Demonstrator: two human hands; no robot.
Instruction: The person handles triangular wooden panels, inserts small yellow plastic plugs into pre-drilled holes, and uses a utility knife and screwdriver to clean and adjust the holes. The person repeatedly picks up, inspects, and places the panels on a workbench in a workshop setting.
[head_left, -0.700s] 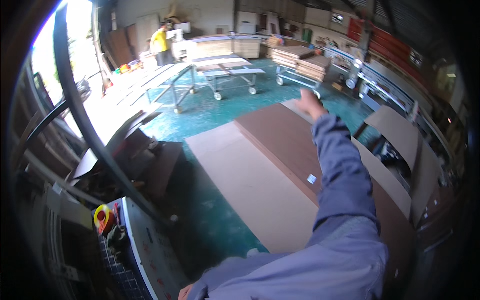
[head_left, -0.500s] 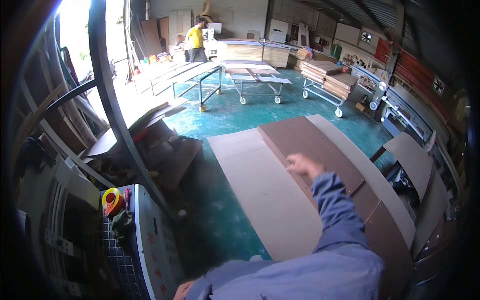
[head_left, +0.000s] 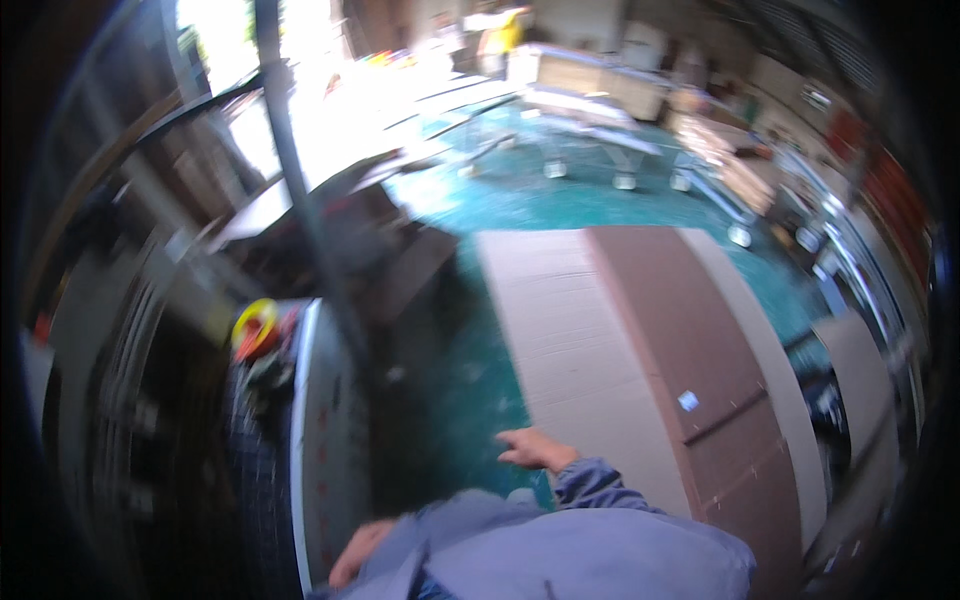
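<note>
Your right hand (head_left: pixel 540 450) is near the cardboard (head_left: pixel 552 330), empty, fingers loosely parted; your left hand's (head_left: pixel 362 550) fingers you can't tell, blurred. The brown boards (head_left: pixel 690 330) lie on the cardboard, probably against scratches.

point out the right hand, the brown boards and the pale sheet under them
Right hand (head_left: pixel 538 449), head view: back of the hand.
Brown boards (head_left: pixel 695 350), head view: upper face.
Pale sheet (head_left: pixel 580 360), head view: bare part left of the boards.
</note>
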